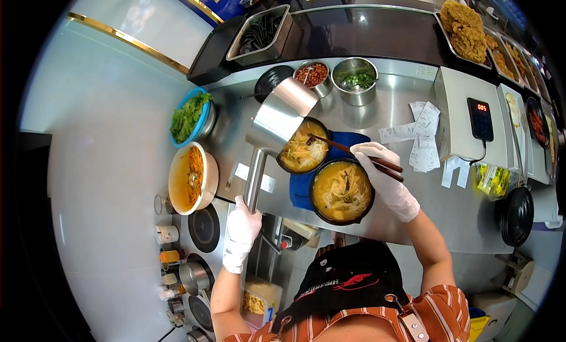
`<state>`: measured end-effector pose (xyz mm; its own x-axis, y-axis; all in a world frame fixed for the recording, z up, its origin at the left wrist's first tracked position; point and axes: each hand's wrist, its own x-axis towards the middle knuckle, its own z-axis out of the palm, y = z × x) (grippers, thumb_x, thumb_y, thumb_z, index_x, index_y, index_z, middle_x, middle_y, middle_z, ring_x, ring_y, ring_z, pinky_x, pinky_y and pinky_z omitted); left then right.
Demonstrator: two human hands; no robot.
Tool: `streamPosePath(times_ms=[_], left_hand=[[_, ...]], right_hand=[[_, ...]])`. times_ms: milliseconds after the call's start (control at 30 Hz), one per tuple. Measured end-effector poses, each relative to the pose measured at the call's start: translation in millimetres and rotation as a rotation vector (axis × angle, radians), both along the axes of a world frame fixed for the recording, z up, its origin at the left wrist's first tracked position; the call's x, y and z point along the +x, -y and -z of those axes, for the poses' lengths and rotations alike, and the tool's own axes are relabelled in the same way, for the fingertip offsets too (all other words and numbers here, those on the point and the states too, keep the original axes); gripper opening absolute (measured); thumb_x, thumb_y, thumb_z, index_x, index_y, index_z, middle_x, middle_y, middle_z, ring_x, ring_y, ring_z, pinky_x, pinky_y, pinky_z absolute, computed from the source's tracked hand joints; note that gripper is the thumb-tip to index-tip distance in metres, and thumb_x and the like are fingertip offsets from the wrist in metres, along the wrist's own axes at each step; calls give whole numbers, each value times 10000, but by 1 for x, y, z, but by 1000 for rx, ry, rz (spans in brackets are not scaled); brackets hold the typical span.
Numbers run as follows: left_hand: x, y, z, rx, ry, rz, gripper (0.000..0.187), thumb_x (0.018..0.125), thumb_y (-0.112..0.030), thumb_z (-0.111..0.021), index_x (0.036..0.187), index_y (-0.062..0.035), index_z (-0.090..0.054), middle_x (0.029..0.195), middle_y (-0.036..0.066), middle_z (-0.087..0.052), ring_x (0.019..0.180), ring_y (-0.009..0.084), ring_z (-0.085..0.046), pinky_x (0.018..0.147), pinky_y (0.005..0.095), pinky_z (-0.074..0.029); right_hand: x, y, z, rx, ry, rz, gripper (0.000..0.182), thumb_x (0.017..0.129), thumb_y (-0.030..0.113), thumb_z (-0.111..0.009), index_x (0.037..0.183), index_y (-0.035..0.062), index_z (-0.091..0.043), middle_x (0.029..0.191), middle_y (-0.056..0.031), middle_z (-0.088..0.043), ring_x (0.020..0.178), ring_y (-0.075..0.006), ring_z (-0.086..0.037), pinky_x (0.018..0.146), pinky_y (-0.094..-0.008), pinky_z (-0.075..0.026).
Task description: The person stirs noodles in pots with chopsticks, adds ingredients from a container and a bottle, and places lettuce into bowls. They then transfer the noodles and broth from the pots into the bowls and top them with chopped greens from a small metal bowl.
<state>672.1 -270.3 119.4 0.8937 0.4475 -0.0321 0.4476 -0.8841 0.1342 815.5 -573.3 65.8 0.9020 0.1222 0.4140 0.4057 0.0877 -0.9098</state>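
My left hand [243, 229], white-gloved, is wrapped round the handle of a steel saucepan [282, 117]. The pan is tipped over the far side of a black bowl [328, 131] of noodle soup, and its inside is hidden from me. My right hand [386, 178], also gloved, grips dark brown chopsticks [349, 149], whose tips reach into that bowl's noodles. Just below that hand stands a second black bowl [371, 207], full of yellow broth, noodles and strips of topping. Both bowls rest on a blue cloth [301, 192].
Behind are steel pots of peanuts [312, 75] and chopped greens [358, 81]. To the left stand a blue basket of lettuce [190, 117] and a cream bowl [175, 186] of orange shreds. Receipts [425, 136], a timer [480, 119] and stacked black bowls [516, 215] lie right.
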Motion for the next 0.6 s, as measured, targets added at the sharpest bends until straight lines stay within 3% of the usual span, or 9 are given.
streamPosePath(times_ms=[200, 367, 500, 533, 600], left_hand=[[-8, -8, 14, 9, 31, 3, 414, 752, -127, -665, 1089, 39, -491, 704, 248, -638, 706, 422, -649, 656, 483, -528], [-9, -7, 18, -97, 68, 17, 421, 738, -125, -657, 1082, 51, -491, 735, 264, -645, 735, 429, -651, 683, 472, -534], [-10, -7, 25, -167, 39, -27, 420, 727, -122, -651, 1073, 52, -487, 766, 277, -648, 761, 442, -649, 710, 476, -532], [-11, -11, 29, -210, 8, -65, 579, 721, -148, -655, 1213, 87, -463, 822, 298, -648, 810, 441, -649, 734, 461, -525], [-15, -12, 36, -206, 36, -56, 541, 723, -146, -651, 1183, 77, -475, 805, 290, -648, 800, 441, -649, 729, 469, -524]], right_hand=[[-30, 39, -48, -200, 69, 26, 82, 827, 5, -655, 905, 4, -682, 910, -125, -696, 824, -239, -666, 765, -310, -531], [-34, 18, -41, -258, 13, -21, 81, 827, -4, -658, 905, 4, -675, 899, -125, -691, 809, -236, -668, 742, -303, -532], [-23, -9, -23, -126, 119, -51, 90, 830, -47, -653, 914, -13, -650, 887, -114, -678, 805, -204, -651, 741, -280, -513], [-21, -12, -23, -109, 95, -65, 89, 833, -47, -651, 915, -14, -652, 892, -112, -676, 808, -195, -648, 745, -276, -510], [-20, -18, -26, -101, 38, -97, 85, 837, -48, -647, 916, -16, -657, 902, -110, -673, 818, -184, -641, 756, -271, -502]])
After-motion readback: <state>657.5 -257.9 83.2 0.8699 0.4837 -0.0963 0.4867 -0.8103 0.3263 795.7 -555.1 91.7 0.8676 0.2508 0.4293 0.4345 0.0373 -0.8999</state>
